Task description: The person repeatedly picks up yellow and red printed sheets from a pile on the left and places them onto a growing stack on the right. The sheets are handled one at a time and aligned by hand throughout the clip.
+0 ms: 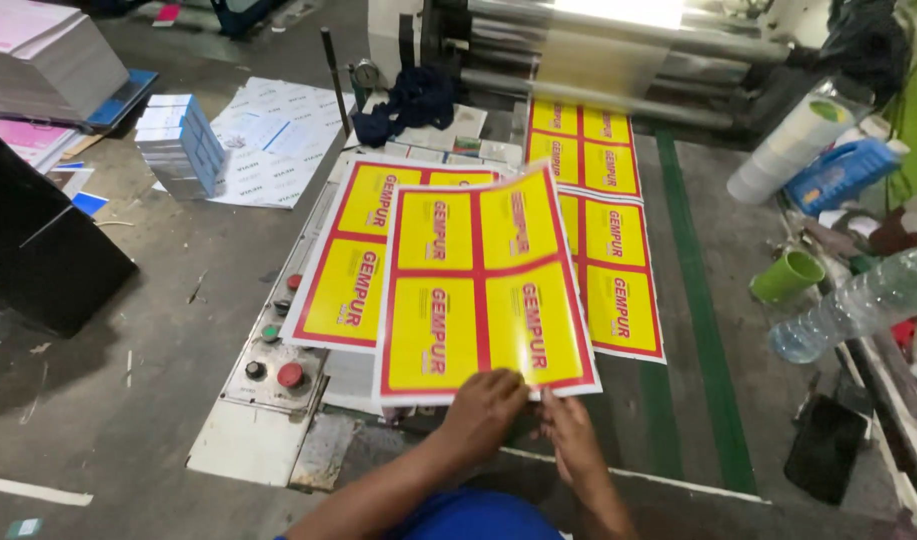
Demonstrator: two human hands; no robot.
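At six o'clock, the left hand (486, 408) and right hand (570, 432) each pinch the near edge of a glossy yellow-and-red printed sheet (483, 285). It overlaps a second sheet (363, 250) at ten o'clock. At three o'clock stands a green cup (786, 275).

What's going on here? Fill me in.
A person holds a glossy printed sheet of four yellow labels with red borders by its near edge, left hand and right hand pinching it together. A matching sheet lies under it, beside the machine's control panel with red and green buttons. More such prints trail from the rollers.
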